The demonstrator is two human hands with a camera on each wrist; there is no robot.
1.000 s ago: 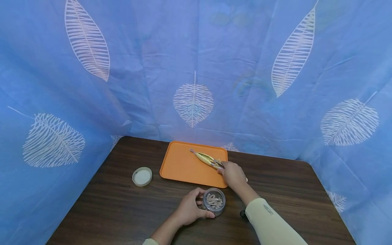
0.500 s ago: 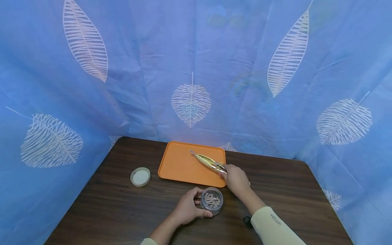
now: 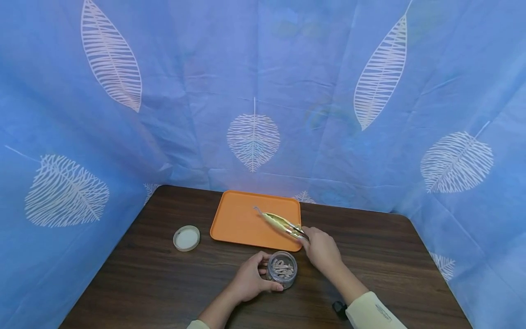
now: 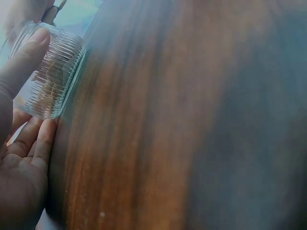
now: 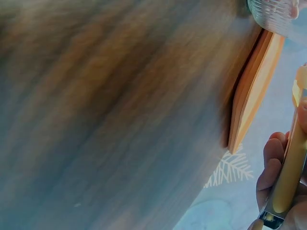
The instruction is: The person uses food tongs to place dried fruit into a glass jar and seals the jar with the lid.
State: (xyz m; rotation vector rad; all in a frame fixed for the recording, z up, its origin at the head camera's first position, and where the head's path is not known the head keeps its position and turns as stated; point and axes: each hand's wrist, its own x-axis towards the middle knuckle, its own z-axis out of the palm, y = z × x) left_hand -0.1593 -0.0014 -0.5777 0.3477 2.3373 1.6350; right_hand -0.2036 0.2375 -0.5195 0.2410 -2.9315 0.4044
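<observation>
My left hand [image 3: 251, 279] holds a clear jar [image 3: 282, 270] standing on the dark wooden table, thumb on the near side and fingers around the far side. Several small pale, twisted strips [image 3: 283, 268] lie inside the open jar. The left wrist view shows its ridged wall [image 4: 55, 72]. My right hand [image 3: 323, 249] grips gold-and-silver tongs [image 3: 283, 225] by the handle end, pointing left over the orange tray [image 3: 234, 228]. At the tongs' far end is a small pale tip; whether it is a held piece I cannot tell. In the right wrist view the handle [image 5: 290, 177] crosses the palm.
A round lid [image 3: 186, 238] with a pale inside lies left of the tray on the table [image 3: 164, 278]. A blue curtain [image 3: 197, 91] with white leaf prints hangs behind the table and at both sides. A dark object [image 3: 339, 309] shows beside the right sleeve.
My right hand has drawn back toward me and slightly right, bringing the tongs with it over the tray. My left hand stays on the jar; the head view has shifted slightly.
</observation>
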